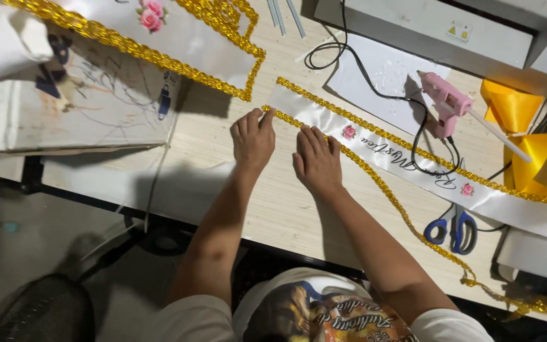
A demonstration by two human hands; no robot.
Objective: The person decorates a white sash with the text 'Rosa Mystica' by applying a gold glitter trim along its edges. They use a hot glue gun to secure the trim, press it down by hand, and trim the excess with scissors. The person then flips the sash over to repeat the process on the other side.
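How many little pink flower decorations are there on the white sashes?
3. One pink flower sits just right of the right hand, one lies above the blue scissors, and a cluster sits on the top-left sash. Others may be hidden.

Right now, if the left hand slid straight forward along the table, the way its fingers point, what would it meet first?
The left hand already touches the near end of the white satin sash. Straight ahead lies bare wooden table, then probably the gold braided trim on the larger white satin piece.

A pink glue gun (pixel 446 101) lies near blue-handled scissors (pixel 452 227); yellow ribbon (pixel 519 126) (possibly folded) sits at the right edge.
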